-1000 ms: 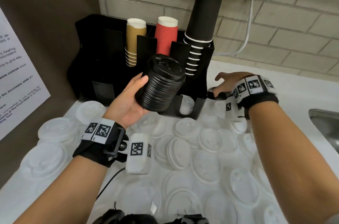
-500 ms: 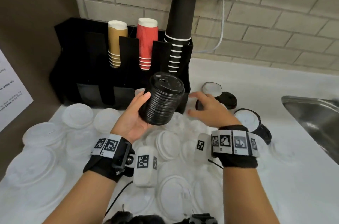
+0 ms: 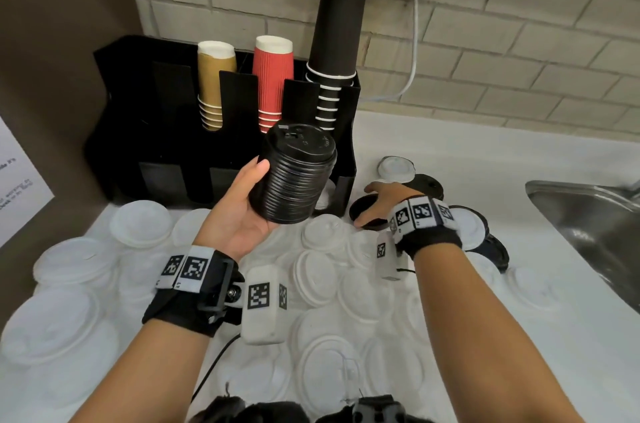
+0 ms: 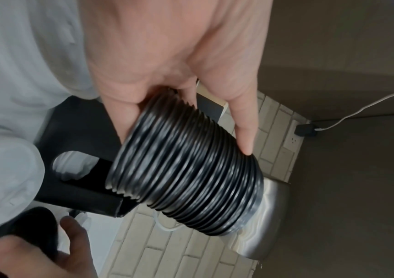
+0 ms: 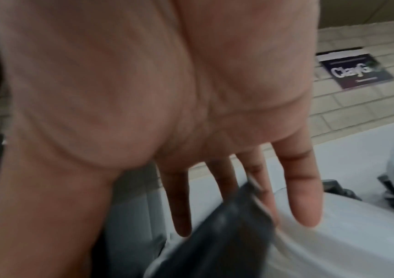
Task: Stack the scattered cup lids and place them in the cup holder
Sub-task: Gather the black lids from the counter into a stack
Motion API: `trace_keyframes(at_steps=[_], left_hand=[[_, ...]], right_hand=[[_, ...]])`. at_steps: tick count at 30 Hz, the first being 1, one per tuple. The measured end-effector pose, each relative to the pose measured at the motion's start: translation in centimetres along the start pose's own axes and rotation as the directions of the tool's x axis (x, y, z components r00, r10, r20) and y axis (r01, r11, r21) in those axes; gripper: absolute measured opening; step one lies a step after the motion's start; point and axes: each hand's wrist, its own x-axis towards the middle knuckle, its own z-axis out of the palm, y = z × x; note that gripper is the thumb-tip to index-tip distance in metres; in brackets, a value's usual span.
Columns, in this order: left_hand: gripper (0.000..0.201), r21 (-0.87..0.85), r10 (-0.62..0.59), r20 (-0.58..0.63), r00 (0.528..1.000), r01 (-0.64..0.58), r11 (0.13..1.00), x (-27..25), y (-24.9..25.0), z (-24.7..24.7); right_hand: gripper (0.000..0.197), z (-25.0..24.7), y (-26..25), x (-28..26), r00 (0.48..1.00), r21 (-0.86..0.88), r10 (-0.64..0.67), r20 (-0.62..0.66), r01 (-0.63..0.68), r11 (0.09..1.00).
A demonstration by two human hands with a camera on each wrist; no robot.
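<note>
The tall ribbed stack of black plastic cup lids [image 3: 295, 176] is riding tilted in the left hand [image 3: 239, 211], fingers and thumb wrapped round its sides, just in front of the black slotted cup holder [image 3: 145, 131]. It is looking light, slick and likely to shear apart, so gripping low and round the ribs seems wise. Since half a second ago, the right hand [image 3: 382, 202] is dropping right, pinching a loose black lid [image 3: 363, 211] off the white counter [image 3: 519, 336].

R wrist view blurred — right hand [image 5: 155, 112] grip on black lid [image 5: 227, 235] unclear.
</note>
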Motion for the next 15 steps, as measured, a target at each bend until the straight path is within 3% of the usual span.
trace_keyframes(at_steps=[3, 6, 10, 12, 13, 15], left_hand=[[0.071, 0.0, -0.01, -0.003, 1.0, 0.01, 1.0, 0.0, 0.0, -0.2], [0.061, -0.019, 0.003, 0.017, 1.0, -0.002, 1.0, 0.0, 0.1, -0.4], [0.056, -0.007, -0.001, 0.056, 0.998, 0.002, 1.0, 0.3, 0.0, -0.2], [0.068, 0.015, -0.017, 0.055, 0.998, 0.016, 1.0, 0.4, -0.1, -0.2], [0.072, 0.02, -0.022, 0.051, 0.998, 0.021, 1.0, 0.5, -0.2, -0.2], [0.07, 0.028, -0.031, 0.039, 0.999, 0.03, 0.999, 0.6, -0.6, -0.1]], right_hand=[[0.074, 0.1, -0.2, 0.3, 0.997, -0.123, -0.064, -0.045, 0.058, 0.991], [0.062, -0.3, -0.3, 0.3, 0.996, -0.202, -0.089, -0.017, 0.083, 0.976], [0.05, -2.0, -0.5, 0.2, 0.999, -0.186, 0.049, -0.016, -0.051, 0.981], [0.041, -3.5, -0.4, -1.3, 0.995, -0.044, 0.038, -0.094, -0.043, 0.998], [0.032, -4.1, -0.2, -2.1, 0.983, 0.127, 0.007, -0.182, 0.016, 0.992], [0.015, -4.8, -0.4, -4.3, 0.887, 0.342, -0.07, -0.457, 0.248, 0.907]])
